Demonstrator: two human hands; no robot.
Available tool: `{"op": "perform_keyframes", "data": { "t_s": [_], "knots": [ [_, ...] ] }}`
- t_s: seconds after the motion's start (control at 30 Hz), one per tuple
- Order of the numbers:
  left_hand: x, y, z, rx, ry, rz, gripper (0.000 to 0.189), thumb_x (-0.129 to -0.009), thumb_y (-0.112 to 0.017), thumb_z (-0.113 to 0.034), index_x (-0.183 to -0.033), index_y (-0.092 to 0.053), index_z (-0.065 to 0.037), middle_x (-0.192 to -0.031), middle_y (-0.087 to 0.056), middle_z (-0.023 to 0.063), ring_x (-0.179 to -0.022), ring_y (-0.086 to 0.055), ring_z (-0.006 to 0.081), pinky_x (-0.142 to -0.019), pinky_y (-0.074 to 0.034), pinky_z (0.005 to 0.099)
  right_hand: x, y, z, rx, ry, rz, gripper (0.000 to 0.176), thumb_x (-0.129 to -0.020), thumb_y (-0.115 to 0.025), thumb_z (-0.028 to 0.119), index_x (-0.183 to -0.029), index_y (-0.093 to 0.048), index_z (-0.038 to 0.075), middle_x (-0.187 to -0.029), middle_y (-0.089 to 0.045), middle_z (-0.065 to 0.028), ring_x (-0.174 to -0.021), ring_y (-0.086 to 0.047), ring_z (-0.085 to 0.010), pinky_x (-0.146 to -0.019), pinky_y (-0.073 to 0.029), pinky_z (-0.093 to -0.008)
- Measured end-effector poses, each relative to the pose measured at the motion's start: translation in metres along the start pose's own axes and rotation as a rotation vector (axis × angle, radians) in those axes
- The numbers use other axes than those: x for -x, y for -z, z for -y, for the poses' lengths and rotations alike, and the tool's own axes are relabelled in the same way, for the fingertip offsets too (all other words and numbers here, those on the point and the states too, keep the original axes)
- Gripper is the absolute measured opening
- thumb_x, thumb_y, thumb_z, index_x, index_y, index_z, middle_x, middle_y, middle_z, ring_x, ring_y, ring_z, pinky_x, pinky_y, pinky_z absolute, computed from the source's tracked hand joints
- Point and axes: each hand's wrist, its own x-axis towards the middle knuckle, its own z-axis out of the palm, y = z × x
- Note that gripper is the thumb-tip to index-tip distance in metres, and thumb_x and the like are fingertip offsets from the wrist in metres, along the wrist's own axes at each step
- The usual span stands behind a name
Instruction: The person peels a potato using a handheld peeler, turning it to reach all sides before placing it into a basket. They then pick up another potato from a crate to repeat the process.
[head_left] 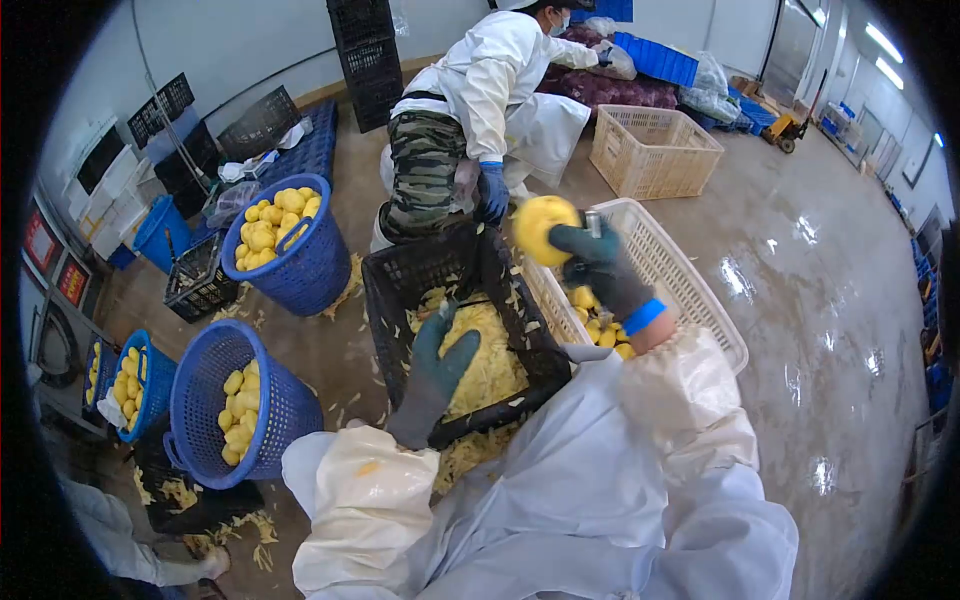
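My right hand [590, 250], in a dark green glove with a blue band at the wrist, grips a peeled yellow potato [545, 230] and a small metal tool [594, 224]. Both are raised over the edge of a white crate [690, 275] that holds several potatoes. My left hand [445, 358], gloved too, is over a black crate [405, 270] with its thumb and fingers apart and nothing in it. Pale yellow peel strips [482, 365] fill much of that black crate.
Blue baskets of potatoes [300, 265] [285, 410] stand at the left. Ahead, a co-worker [480, 90] bends toward sacks, near a beige crate [655, 150]. Black crates [365, 60] are stacked behind. Another person's leg [130, 540] shows at lower left. Peel scraps lie on the floor.
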Motion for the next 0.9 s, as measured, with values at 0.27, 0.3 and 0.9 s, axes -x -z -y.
{"op": "perform_keyframes", "data": {
  "t_s": [0.27, 0.3, 0.9],
  "knots": [
    [-0.013, 0.059, -0.003, 0.666, 0.076, -0.055, 0.05, -0.088, -0.064, -0.021, -0.13, -0.046, -0.001, -0.12, -0.057, 0.0108, -0.109, -0.056, 0.0193, -0.094, -0.046, 0.0321, 0.026, -0.152, -0.056, -0.18, -0.181, 0.403, 0.033, -0.083, -0.068, 0.032, -0.101, -0.061, 0.005, -0.076, -0.062, -0.0017, -0.052, -0.054, -0.0083, -0.043, -0.042, -0.0207],
    [-0.012, 0.064, -0.005, 0.707, 0.11, -0.068, 0.048, -0.087, -0.065, -0.025, -0.126, -0.049, -0.002, -0.113, -0.06, 0.0108, -0.103, -0.06, 0.0216, -0.09, -0.05, 0.0341, 0.021, -0.157, -0.061, -0.16, -0.206, 0.468, 0.034, -0.084, -0.067, 0.035, -0.1, -0.061, 0.005, -0.072, -0.06, -0.0014, -0.048, -0.051, -0.0077, -0.043, -0.041, -0.0208],
    [-0.002, 0.055, -0.018, 0.917, 0.401, -0.033, 0.051, -0.084, -0.066, -0.011, -0.129, -0.045, -0.001, -0.121, -0.057, 0.0151, -0.109, -0.059, 0.0291, -0.087, -0.055, 0.0402, -0.041, -0.077, -0.09, -0.519, -0.222, 0.035, 0.06, -0.089, -0.045, 0.062, -0.093, -0.064, 0.005, -0.067, -0.062, -0.0066, -0.05, -0.057, -0.0143, -0.041, -0.044, -0.0247]
  ]
}}
